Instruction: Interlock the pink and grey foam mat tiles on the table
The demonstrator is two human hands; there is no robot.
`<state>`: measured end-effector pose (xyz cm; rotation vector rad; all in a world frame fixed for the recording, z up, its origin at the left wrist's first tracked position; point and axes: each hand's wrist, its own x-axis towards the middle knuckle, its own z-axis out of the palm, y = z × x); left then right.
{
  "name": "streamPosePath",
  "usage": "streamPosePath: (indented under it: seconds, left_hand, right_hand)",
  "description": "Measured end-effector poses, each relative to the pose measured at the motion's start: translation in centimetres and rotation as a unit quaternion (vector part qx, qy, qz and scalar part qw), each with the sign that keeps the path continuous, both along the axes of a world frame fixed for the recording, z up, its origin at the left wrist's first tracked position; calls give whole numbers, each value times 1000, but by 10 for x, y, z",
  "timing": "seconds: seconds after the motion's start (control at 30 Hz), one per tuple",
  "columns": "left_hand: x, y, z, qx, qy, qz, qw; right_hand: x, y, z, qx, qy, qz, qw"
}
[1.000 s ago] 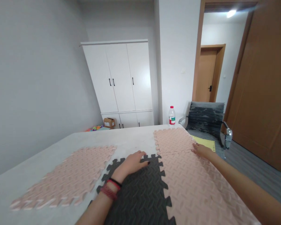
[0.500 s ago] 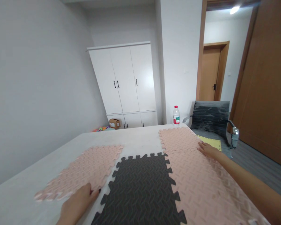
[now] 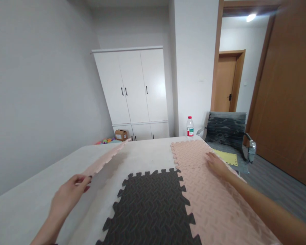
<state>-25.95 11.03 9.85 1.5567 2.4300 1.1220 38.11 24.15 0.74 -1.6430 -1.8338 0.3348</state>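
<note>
Well apart, both hands (image 3: 217, 166) extend forward, left (image 3: 66, 194) pinching a tilted pink mat (image 3: 103, 160)

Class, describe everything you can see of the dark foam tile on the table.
The dark foam tile is charcoal-black, with a raised zigzag tread pattern and knobbed, puzzle-style teeth along its visible edges. It lies flat on the white table, its near edge cut off by the picture. Its right-hand teeth meet a pink foam tile; whether they are fully locked is unclear. The left hand and right hand are both off it.
</note>
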Motion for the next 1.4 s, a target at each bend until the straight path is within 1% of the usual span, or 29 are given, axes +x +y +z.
streamPosePath:
  seconds: [0.07, 0.13, 0.23, 0.27, 0.33, 0.43, 0.5, 0.6, 0.7, 0.83, 0.9, 1.0, 1.1, 1.2, 1.4]
  left_hand:
    - [12, 18, 7, 37, -85, -70, 993]
    - [34, 37, 10, 76, -126, -137, 980]
    - [72, 63, 6, 110, -119, -219, 962]
    - [82, 70, 3, 117, -118, -241, 956]
    - [97, 83, -2, 123, -128, -281, 943]
    - [99, 99, -11, 111, -126, -336, 927]
    - [95, 108, -18, 84, -106, -368, 920]
    - [87, 116, -31, 33, -73, -402, 912]
    - [83, 121, -44, -11, -58, -415, 908]
    - [78, 120, -52, -67, -42, -417, 906]
    - [77, 118, -53, -79, -13, -406, 911]
    - [78, 115, -53, -94, 29, -390, 916]
    - [79, 114, -55, -95, 61, -377, 919]
    - [78, 114, -56, -92, 85, -381, 916]
    - [76, 112, -57, -94, 86, -375, 918]
  right_hand:
    - [-38, 2, 11, -13, 78, 37, 996]
    - [-79, 4, 22, -49, 157, 89, 982]
    - [-132, 11, 38, -108, 256, 151, 949]
    - [-145, 15, 43, -119, 280, 159, 939]
    - [-159, 26, 50, -123, 313, 158, 928]
    - [-158, 45, 53, -107, 324, 131, 931]
    - [-152, 55, 50, -100, 302, 116, 941]
    - [-146, 63, 38, -79, 231, 107, 964]
    - [-147, 60, 22, -46, 137, 117, 983]
    - [-153, 50, 8, -24, 21, 160, 987]
    - [-157, 47, 7, -11, -29, 171, 985]
    - [-162, 46, 7, 3, -86, 167, 982]
    - [-166, 44, 10, 10, -123, 162, 979]
    - [-169, 35, 12, 15, -146, 156, 977]
    - [-171, 15, 14, 21, -191, 159, 968]
